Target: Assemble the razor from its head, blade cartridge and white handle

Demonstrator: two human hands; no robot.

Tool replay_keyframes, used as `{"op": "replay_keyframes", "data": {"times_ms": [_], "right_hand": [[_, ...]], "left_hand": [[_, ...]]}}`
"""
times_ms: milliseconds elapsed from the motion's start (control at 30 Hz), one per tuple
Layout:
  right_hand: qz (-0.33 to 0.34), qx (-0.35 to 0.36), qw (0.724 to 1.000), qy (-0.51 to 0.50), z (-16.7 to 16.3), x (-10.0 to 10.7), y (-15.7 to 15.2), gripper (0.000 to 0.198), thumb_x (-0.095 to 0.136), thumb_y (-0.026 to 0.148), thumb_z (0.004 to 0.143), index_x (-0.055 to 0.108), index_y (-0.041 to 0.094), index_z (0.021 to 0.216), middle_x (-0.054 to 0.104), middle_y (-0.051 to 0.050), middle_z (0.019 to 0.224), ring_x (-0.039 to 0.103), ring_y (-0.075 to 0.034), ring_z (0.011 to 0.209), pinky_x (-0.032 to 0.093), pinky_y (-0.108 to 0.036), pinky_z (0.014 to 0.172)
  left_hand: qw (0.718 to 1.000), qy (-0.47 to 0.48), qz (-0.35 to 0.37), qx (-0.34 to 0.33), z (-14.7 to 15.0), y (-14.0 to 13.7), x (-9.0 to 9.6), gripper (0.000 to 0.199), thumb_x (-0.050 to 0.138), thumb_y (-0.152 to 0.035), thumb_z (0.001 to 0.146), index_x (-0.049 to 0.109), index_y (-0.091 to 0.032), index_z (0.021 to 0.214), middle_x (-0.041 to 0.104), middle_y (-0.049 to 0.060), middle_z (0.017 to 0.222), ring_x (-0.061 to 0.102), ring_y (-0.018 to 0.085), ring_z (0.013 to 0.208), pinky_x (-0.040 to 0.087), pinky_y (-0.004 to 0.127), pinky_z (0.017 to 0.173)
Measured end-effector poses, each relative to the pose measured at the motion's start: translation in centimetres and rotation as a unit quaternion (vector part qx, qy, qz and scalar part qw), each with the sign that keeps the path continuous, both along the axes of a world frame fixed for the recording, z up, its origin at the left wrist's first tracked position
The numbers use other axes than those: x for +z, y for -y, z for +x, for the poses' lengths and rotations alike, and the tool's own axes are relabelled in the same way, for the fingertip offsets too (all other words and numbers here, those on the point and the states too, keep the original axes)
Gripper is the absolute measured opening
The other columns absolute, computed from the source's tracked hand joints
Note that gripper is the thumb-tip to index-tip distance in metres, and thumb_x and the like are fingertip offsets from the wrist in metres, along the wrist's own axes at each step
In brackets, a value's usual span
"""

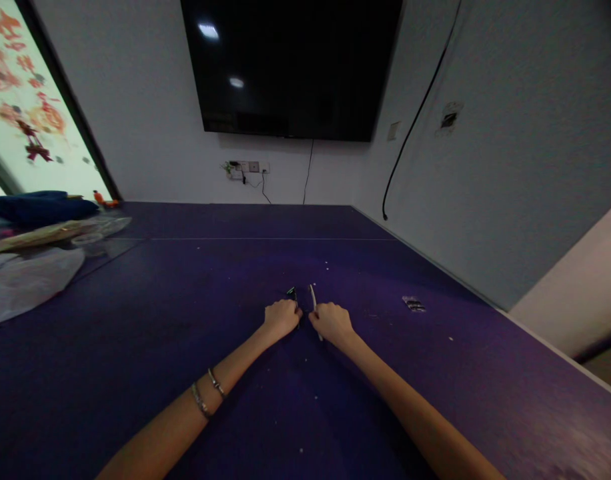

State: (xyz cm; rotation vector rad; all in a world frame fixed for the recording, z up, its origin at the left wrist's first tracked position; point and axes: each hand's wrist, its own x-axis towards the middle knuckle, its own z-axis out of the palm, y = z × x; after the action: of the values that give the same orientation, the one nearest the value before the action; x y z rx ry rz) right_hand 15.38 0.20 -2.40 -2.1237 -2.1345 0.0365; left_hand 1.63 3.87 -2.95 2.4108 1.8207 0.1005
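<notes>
Both hands are out in front of me, low over the purple surface, with a narrow gap between them. My left hand, below two bracelets on the wrist, is closed around a thin dark item with a greenish glint at its upper end. Fingers of my right hand wrap a slim white stick-like item, which pokes out above and below the fist. Both items are too small to name, and the fists hide their middles.
A small dark-printed packet lies to the right. Plastic bags and folded blue cloth are piled at the left. Ahead, a large television hangs above wall sockets. A black cable dangles along the right wall.
</notes>
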Motion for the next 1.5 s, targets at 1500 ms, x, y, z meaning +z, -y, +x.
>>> {"op": "replay_keyframes", "data": {"times_ms": [1500], "right_hand": [[-0.01, 0.018, 1.0, -0.012, -1.11, -0.45, -0.56, 0.034, 0.042, 0.034, 0.085, 0.068, 0.012, 0.089, 0.069, -0.015, 0.091, 0.066, -0.027, 0.086, 0.048, -0.033, 0.072]], "left_hand": [[1.0, 0.013, 0.01, -0.002, -0.19, -0.01, -0.31, 0.035, 0.039, -0.039, 0.086, 0.066, -0.02, 0.096, 0.068, 0.012, 0.1, 0.063, 0.026, 0.094, 0.048, 0.035, 0.078]]}}
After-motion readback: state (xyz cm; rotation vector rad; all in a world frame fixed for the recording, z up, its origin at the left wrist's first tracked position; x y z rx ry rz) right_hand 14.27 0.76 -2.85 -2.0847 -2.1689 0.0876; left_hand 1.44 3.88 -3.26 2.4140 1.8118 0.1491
